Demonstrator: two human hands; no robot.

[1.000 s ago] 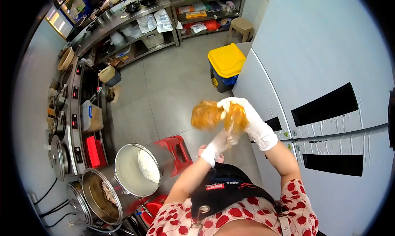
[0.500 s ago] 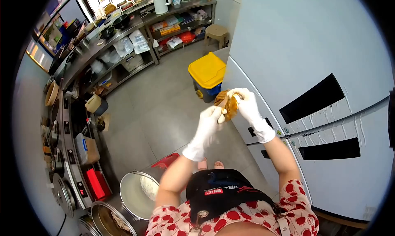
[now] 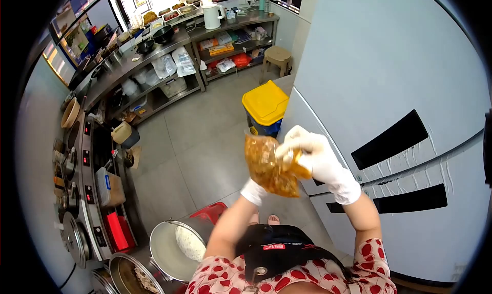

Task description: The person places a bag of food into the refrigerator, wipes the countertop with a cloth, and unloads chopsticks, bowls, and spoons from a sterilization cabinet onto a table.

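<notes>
A clear plastic bag of brown, oily-looking food (image 3: 267, 166) is held up in front of my body. My right hand (image 3: 322, 161), in a white glove, grips the bag's gathered end with bent fingers. Behind the bag, my left hand (image 3: 253, 192) shows only its white glove cuff and wrist; its fingers are hidden. Whether that hand touches the bag's far side cannot be seen.
A white refrigerator (image 3: 359, 74) with black handles stands close on my right. Ahead is a yellow-lidded bin (image 3: 265, 102). Below left are a large pot (image 3: 166, 243) with white contents and a metal pot (image 3: 117, 276). Cooktops (image 3: 92, 191) line the left wall.
The bag has turned and now spreads broadly toward the camera, nearer and lower. My left hand has gone from the bag's visible side to behind it. My right hand still grips it.
</notes>
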